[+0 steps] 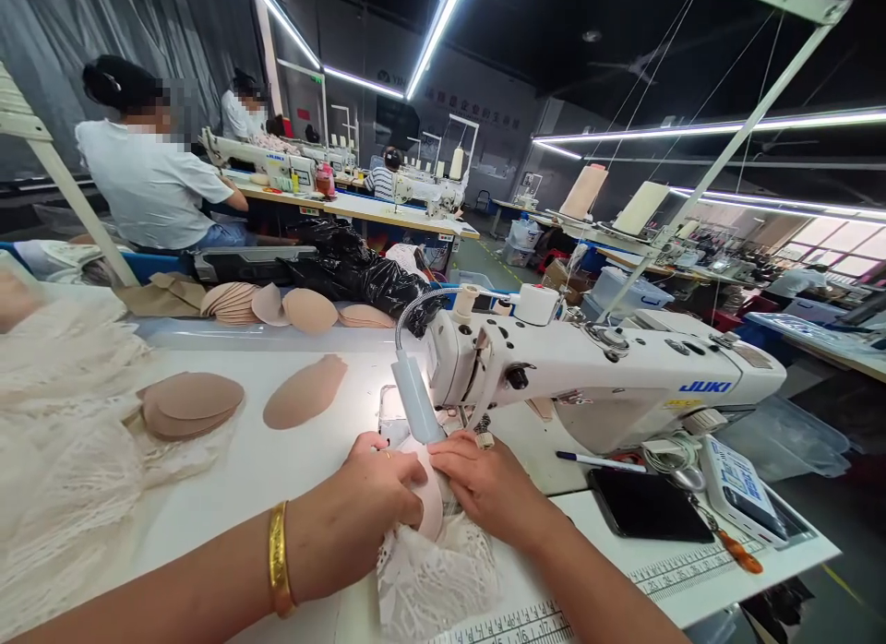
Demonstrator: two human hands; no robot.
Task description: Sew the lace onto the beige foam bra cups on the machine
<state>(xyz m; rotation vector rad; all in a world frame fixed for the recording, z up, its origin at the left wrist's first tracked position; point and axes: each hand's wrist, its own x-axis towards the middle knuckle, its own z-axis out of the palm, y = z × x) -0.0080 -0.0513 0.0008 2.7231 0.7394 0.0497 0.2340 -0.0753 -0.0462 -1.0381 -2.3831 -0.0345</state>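
Note:
At the sewing machine (609, 367), both my hands are close to the needle area under a small lamp (415, 399). My left hand (353, 524), with a gold bangle at the wrist, has its fingers curled over a pale pink bra pad (430, 506). My right hand (488, 487) presses closed fingers on the pad's right edge and the white lace fabric (439, 579), which hangs toward me. The needle tip is hidden by the lamp and fingers. A stack of beige pads (194, 404) lies on lace at left, and a single beige pad piece (305, 392) lies nearer the machine.
A large heap of lace (62, 459) covers the table's left side. More pads (235, 303) and a black plastic bag (353, 266) line the back edge. At right lie a phone (647, 506), a pen (601, 460) and a control box (744, 487). A co-worker (152, 164) sits ahead left.

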